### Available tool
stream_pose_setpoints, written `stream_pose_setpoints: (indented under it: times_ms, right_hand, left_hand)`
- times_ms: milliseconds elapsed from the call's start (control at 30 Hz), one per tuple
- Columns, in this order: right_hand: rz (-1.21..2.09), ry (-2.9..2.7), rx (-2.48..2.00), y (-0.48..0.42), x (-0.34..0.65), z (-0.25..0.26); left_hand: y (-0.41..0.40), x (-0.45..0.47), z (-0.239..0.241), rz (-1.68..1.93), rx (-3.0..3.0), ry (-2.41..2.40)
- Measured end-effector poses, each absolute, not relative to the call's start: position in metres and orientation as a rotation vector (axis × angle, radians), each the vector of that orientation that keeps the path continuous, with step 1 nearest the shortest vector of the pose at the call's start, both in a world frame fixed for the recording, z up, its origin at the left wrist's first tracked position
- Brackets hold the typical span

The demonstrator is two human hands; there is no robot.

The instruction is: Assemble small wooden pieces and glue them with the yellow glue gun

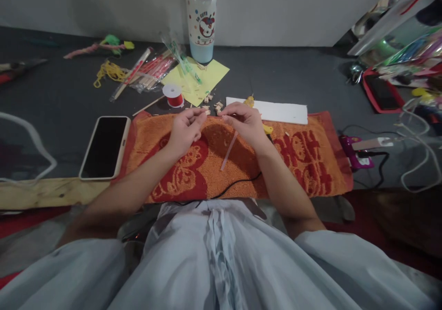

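Note:
Both hands meet at the far edge of an orange and red towel (221, 181). My left hand (186, 130) is closed in a pinch, its fingertips beside small pale wooden pieces (207, 99); whatever it grips is too small to make out. Opposite it, my right hand (246, 125) also pinches with thumb and forefinger, and what lies between them is unclear. A thin translucent stick (228, 153) slants over the towel below my right hand. Partly hidden beside that wrist is a yellow and black tool (268, 129). Behind the right hand lies a white strip of board (285, 112).
A phone (105, 148) lies left of the towel. Behind are a red thread spool (174, 97), yellow paper (216, 73), bagged sticks (155, 68) and an upright bottle (202, 24). Rightward are a purple power adapter (357, 151), cables and a red-framed device (383, 91).

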State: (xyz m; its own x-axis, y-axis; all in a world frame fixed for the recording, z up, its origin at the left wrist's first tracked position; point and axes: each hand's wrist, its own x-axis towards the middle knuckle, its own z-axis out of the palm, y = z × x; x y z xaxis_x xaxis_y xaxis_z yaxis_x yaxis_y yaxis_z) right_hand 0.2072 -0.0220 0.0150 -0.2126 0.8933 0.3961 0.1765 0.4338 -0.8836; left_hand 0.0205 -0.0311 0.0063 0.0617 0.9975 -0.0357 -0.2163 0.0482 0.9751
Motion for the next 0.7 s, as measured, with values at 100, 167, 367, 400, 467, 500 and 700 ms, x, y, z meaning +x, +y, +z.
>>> stream_pose_setpoints:
  times_ms: [100,167,367,400,467,500,700]
  right_hand:
    - [0.793,-1.688,-0.919,-0.024,0.206,0.015]
    - [0.744,-1.697,-0.914,-0.027,0.204,0.014]
    - [0.562,-1.788,-0.920,-0.031,0.197,0.009]
    - [0.527,-1.808,-0.922,-0.031,0.197,0.009]
    - [0.471,-1.839,-0.910,-0.031,0.196,0.010]
    - [0.448,-1.852,-0.901,-0.031,0.195,0.011]
    - [0.391,-1.871,-0.845,-0.031,0.194,0.011]
  left_hand:
    - [-0.037,0.023,0.015,1.148,0.987,1.021]
    - [-0.040,0.024,0.021,1.100,0.939,1.017]
    - [-0.044,0.024,0.027,1.008,0.881,0.971]
    - [-0.044,0.024,0.026,1.002,0.881,0.973]
    - [-0.043,0.023,0.025,0.993,0.883,0.974]
    - [-0.043,0.023,0.024,0.992,0.885,0.972]
    - [-0.042,0.022,0.022,1.006,0.922,0.963]
